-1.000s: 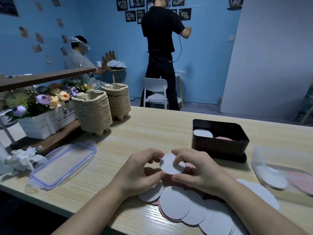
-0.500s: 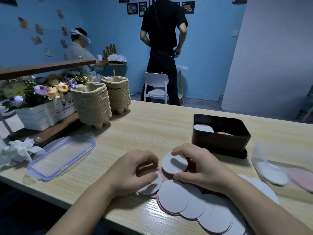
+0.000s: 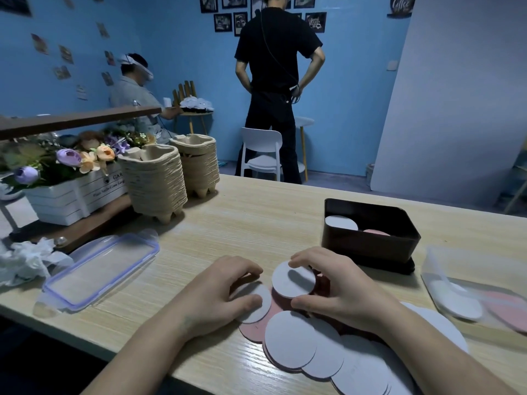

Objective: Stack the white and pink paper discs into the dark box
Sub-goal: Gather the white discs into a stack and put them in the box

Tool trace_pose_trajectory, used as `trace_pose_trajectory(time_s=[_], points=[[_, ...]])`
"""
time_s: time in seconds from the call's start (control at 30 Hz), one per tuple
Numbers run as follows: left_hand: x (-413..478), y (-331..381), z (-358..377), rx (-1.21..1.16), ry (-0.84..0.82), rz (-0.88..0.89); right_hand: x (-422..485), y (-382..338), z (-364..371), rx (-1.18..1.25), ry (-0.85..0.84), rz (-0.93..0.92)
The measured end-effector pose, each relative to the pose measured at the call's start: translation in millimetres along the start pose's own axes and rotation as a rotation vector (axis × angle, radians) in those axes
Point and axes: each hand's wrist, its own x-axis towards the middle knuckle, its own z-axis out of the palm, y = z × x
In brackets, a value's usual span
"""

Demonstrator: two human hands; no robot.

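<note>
A spread of white and pink paper discs [image 3: 291, 337] lies on the table in front of me. My right hand [image 3: 339, 289] pinches one white disc [image 3: 293, 279] between thumb and fingers, held just above the pile. My left hand [image 3: 219, 292] rests with curled fingers on another white disc [image 3: 256, 305] at the pile's left edge. The dark box [image 3: 370, 240] stands behind my right hand, with a white disc [image 3: 340, 223] and a pink disc [image 3: 375, 232] inside.
A clear plastic lid [image 3: 99, 273] lies at the left. Two stacks of pulp trays [image 3: 155, 181] and a flower box [image 3: 71, 192] stand at the back left. A clear bag of discs [image 3: 467, 297] lies at the right. Two people are behind the table.
My left hand let go of the white disc and dropped onto a disc on the pile. My right hand keeps the lifted disc, now slightly lower and to the right.
</note>
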Motion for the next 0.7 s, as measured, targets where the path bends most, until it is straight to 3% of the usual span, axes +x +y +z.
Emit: trace_pose_trajectory(time_s=[0.1, 0.43, 0.7], points=[[0, 2, 1, 0.053, 0.044, -0.031, 0, 1, 0, -0.002, 0.013, 0.0], [-2, 9, -4, 0.056, -0.034, -0.002, -1, 3, 0, -0.013, 0.011, 0.02], [-4, 11, -1, -0.024, 0.134, -0.016, 0, 2, 2, -0.05, -0.012, 0.001]])
